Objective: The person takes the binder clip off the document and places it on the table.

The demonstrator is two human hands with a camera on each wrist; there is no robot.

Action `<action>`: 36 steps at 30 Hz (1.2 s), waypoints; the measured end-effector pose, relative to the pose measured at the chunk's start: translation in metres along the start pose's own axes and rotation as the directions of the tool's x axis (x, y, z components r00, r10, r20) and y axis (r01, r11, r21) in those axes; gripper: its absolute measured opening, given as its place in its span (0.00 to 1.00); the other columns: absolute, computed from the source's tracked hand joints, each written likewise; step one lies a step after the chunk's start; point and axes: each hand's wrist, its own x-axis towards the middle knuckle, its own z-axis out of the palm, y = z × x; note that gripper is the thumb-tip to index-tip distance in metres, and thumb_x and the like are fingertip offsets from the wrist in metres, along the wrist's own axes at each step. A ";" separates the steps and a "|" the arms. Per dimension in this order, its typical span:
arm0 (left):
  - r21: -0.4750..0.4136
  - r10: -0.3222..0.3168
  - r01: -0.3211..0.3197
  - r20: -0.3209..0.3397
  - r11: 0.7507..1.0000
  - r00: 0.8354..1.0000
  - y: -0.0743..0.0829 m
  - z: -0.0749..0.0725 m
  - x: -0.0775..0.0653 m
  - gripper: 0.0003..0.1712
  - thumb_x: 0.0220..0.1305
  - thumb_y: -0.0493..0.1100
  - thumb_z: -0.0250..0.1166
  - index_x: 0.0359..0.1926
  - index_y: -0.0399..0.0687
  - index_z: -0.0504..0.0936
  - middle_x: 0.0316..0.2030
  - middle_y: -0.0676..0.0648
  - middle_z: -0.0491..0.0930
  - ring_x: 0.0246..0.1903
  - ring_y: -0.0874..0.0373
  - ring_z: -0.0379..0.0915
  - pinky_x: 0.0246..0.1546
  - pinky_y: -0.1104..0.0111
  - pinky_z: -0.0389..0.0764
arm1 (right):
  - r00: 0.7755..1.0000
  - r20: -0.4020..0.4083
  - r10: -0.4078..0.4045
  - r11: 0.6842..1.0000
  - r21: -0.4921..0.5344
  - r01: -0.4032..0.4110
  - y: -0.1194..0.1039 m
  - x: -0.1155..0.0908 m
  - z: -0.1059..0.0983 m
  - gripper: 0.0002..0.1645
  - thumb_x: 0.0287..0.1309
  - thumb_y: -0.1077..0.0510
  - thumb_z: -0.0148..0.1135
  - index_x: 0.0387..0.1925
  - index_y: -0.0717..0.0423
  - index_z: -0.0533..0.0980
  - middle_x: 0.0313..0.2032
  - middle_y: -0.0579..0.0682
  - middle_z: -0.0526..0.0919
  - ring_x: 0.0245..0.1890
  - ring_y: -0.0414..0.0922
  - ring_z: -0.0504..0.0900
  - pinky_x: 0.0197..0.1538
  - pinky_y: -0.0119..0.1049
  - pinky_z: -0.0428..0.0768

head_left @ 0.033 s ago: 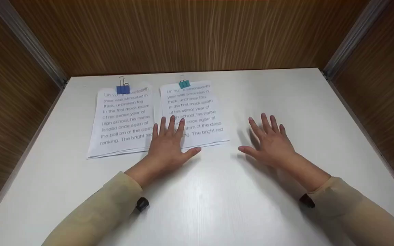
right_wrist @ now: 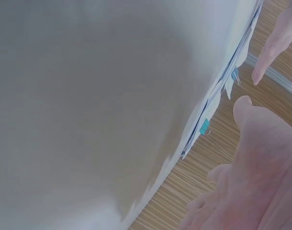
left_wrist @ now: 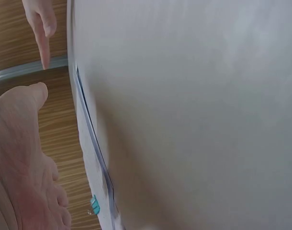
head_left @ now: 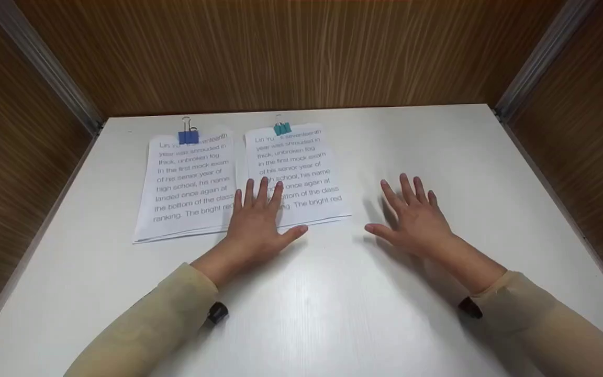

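Note:
Two paper stacks with the same large printed text lie side by side on the white table. A blue binder clip (head_left: 188, 137) grips the top edge of the left stack (head_left: 186, 183); a smaller teal binder clip (head_left: 282, 129) is on the right stack (head_left: 301, 157). My left hand (head_left: 254, 225), fingers spread and straight, overlaps the lower inner corners of both stacks in the head view. In the left wrist view, its palm (left_wrist: 16, 153) shows raised over the tabletop. Right of the stacks, my right hand (head_left: 416, 222) is spread too, holding nothing, its palm (right_wrist: 261, 167) facing the table.
The white table (head_left: 312, 303) runs back to a brown wood-grain panel (head_left: 259, 57). Similar panels stand at the left and right, joined by metal corner strips (head_left: 547, 52). A dark band (head_left: 218, 313) shows at the left sleeve, another (head_left: 470, 308) at the right.

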 end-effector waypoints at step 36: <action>0.025 -0.008 0.007 0.025 1.000 1.000 -0.039 -0.013 0.025 0.63 0.69 0.82 0.48 0.86 0.45 0.43 0.84 0.34 0.39 0.82 0.32 0.28 0.79 0.40 0.31 | 0.994 0.012 -0.108 0.994 -0.005 0.108 -0.053 0.084 -0.004 0.61 0.66 0.28 0.65 0.87 0.46 0.48 0.84 0.63 0.41 0.83 0.64 0.40 0.80 0.66 0.46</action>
